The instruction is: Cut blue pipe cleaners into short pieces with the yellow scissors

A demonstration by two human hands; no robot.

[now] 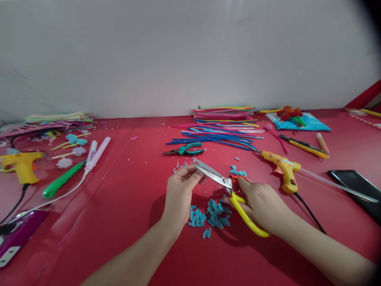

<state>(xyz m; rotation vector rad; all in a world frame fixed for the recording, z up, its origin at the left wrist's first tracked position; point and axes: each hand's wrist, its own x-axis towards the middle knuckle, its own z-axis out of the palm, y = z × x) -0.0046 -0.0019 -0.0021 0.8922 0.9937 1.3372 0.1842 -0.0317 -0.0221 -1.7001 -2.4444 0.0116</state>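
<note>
My right hand (260, 202) is wrapped round the handles of a pair of scissors (218, 177) with one yellow and one red handle. The blades point left, their tips at the fingers of my left hand (180, 194). Those fingers are pinched together; whatever they hold is too small or hidden to make out. On the red table under my hands lie cut light-blue pieces (218, 213) in small piles. More blue bits (238, 171) sit just beyond the scissors, and tiny pale trimmings (178, 166) are scattered behind my left hand.
Pliers (184, 150) with teal handles lie ahead, before bundles of coloured pipe cleaners (220, 133). To the right are a yellow glue gun (281, 167), a utility knife (306, 147) and a black phone (357, 186). Another glue gun (25, 165), a pink styling iron (97, 155) and a purple power strip (22, 234) lie left.
</note>
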